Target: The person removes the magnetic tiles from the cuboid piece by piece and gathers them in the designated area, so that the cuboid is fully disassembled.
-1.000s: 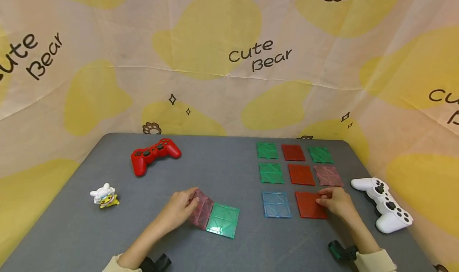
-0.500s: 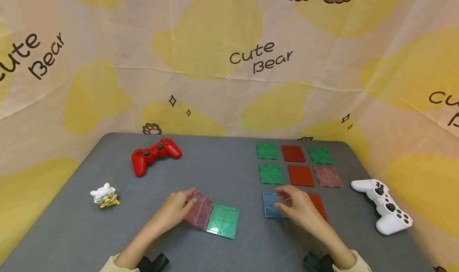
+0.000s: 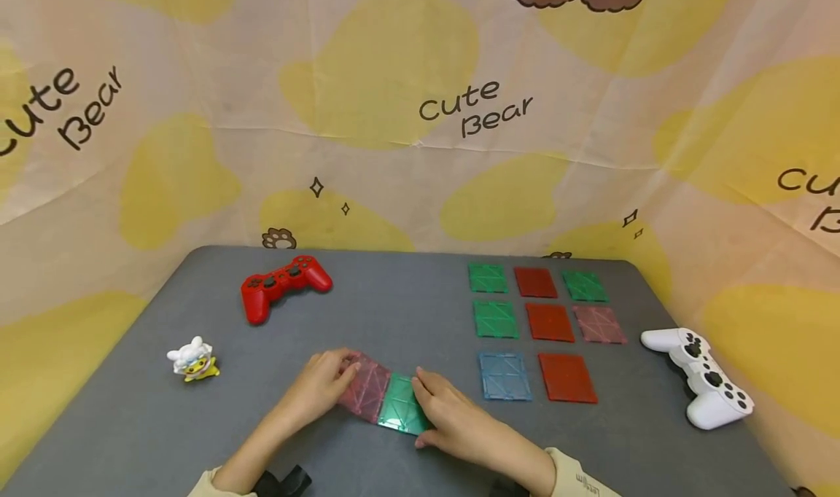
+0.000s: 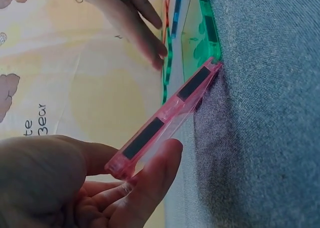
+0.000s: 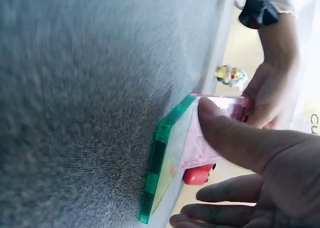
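Note:
My left hand (image 3: 319, 384) pinches a translucent pink magnetic tile (image 3: 364, 385) by its left side, thumb on one face and fingers on the other. In the left wrist view the pink tile (image 4: 165, 115) slants, raised at the hand and low at its far edge. There it meets a green magnetic tile (image 3: 402, 404), which lies on the grey table. My right hand (image 3: 453, 417) is over the right side of the green tile, its fingers fairly straight and the thumb apart from them in the right wrist view (image 5: 265, 173). Whether it touches the tile I cannot tell.
Right of the hands lie rows of flat tiles, among them a blue tile (image 3: 504, 376) and a red tile (image 3: 568, 377). A white game controller (image 3: 698, 377) is at the right edge. Left are a red controller (image 3: 284, 288) and a small figurine (image 3: 193, 358).
My right hand has left the red tile at the right, passed over the blue tile and come to the green tile. The left hand keeps its pinch, with the pink tile shifted slightly.

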The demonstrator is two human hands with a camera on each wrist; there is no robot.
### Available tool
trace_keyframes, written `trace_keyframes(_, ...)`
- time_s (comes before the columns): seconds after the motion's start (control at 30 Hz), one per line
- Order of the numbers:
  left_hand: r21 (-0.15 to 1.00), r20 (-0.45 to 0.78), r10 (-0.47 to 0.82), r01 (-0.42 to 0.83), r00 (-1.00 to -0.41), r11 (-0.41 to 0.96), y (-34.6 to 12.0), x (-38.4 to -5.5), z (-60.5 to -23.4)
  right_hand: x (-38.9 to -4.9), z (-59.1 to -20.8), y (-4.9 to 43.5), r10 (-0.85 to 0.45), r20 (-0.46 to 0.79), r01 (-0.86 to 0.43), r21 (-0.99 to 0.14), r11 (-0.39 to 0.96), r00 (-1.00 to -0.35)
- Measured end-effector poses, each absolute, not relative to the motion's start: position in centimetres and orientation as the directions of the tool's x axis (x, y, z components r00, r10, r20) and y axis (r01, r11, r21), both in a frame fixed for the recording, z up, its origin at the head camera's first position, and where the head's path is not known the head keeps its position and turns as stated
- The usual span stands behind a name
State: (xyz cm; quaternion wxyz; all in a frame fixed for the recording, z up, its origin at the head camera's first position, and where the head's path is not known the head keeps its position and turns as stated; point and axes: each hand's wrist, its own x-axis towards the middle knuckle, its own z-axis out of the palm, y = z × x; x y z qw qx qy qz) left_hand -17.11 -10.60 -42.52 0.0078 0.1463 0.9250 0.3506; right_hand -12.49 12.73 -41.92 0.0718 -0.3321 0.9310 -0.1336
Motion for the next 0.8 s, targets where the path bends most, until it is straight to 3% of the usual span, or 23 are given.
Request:
trace_keyframes(0.47,0.659,0.097,0.322,0.303,-0.942,0.689,-11.1,-17.3,-43.0,-13.3,-43.0,12.1,-0.587,-0.033,-0.561,-0.256,0.787,-0.809)
trace_keyframes(0.6,0.788,0.04,0.454,0.307,-0.89,0.534,-12.3,-17.6,-43.2,-13.4,-43.2,12.2,-0.563,-0.02,-0.527,-0.322,0.786,-0.827)
trace_keyframes(0.7,0.914,-0.028,0.556,0.204,-0.831,0.351,-13.2,-17.8,-43.0,-13.7,-43.0,12.5,-0.563,0.013,-0.523,-0.389,0.758,-0.826)
trace_keyframes(0.8,0.967,-0.042,0.614,0.123,-0.788,0.225,-13.8,-17.8,-42.9,-14.1,-42.5,13.0,-0.564,0.06,-0.518,-0.485,0.705,-0.824)
